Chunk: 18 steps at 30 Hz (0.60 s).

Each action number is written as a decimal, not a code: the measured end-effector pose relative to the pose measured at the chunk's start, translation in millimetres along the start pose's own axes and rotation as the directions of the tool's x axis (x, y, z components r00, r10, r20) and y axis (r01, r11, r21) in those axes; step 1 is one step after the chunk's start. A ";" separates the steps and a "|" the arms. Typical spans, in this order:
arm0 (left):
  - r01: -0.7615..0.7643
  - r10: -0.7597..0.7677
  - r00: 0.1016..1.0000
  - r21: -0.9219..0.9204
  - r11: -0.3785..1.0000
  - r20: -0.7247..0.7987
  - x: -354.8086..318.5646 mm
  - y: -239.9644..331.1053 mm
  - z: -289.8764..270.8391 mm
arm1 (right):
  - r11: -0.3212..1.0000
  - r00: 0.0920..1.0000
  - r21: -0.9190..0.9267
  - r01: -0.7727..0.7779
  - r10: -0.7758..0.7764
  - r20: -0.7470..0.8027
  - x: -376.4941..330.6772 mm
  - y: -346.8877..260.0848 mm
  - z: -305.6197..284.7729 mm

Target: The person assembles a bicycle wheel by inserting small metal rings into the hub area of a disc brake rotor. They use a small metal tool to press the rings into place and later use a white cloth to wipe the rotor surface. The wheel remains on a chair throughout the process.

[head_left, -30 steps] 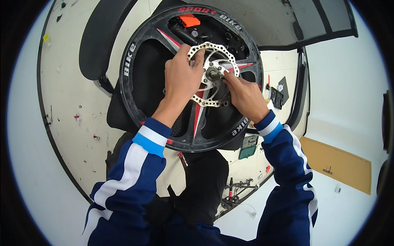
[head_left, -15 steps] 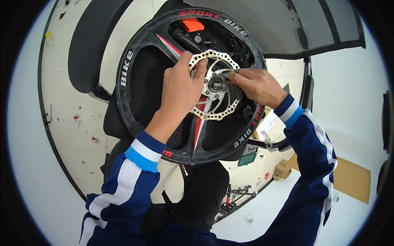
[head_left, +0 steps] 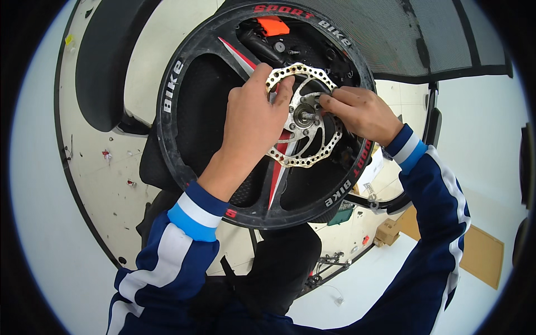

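Note:
A black bicycle wheel (head_left: pixel 262 220) with red and white marks on its spokes lies flat before me. At its hub sits a silver brake disc (head_left: pixel 302 162) with a ring of holes, and the axle (head_left: pixel 307 116) stands up through its centre. My left hand (head_left: pixel 251 114) is closed on the disc's upper left rim, thumb lying over it. To the right of the hub my right hand (head_left: pixel 363 111) pinches at the disc's inner part. Whatever its fingertips hold is hidden behind them.
Under the wheel, dark parts and an orange piece (head_left: pixel 273 25) show between the spokes. A black armrest (head_left: pixel 100 67) stands at left, a mesh chair back (head_left: pixel 446 33) at upper right. Cardboard boxes (head_left: pixel 387 231) and bike-like parts (head_left: pixel 329 262) lie on the floor below.
The wheel, disc and both hands appear slightly farther right, as the whole view has shifted. Both hands keep nearly the same places on the disc.

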<state>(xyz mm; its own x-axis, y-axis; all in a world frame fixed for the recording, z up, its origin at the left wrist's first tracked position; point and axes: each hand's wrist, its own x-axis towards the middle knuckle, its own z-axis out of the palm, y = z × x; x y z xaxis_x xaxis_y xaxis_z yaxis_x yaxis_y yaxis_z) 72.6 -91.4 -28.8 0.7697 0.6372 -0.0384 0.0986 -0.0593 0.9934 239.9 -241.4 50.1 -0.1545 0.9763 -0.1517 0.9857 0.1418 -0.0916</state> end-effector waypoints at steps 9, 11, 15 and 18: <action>0.008 -0.009 1.000 0.035 0.999 0.009 1.2 -1.4 -2.3 | 0.877 0.912 -0.261 0.403 -0.410 0.030 20.4 25.6 -8.4; -0.009 0.009 1.000 0.019 1.000 -0.004 2.7 -2.8 -1.0 | 0.894 0.923 -0.234 0.381 -0.380 0.050 21.5 27.3 -7.0; 0.024 -0.024 0.999 -0.007 1.000 -0.039 2.6 -4.2 3.7 | 0.982 0.988 -0.106 0.154 -0.150 0.048 8.5 9.9 0.0; 0.014 -0.015 0.998 -0.014 1.000 -0.063 0.4 -9.7 5.2 | 0.997 0.993 0.010 -0.081 0.081 -0.084 0.3 -15.3 17.0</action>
<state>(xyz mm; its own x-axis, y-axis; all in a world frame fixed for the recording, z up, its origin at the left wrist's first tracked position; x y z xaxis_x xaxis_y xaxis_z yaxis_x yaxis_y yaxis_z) 75.2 -94.5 -39.0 0.7268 0.6853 -0.0462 0.1004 -0.0395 0.9942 223.6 -246.1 34.7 -0.0675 0.9948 -0.0758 0.9942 0.0607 -0.0886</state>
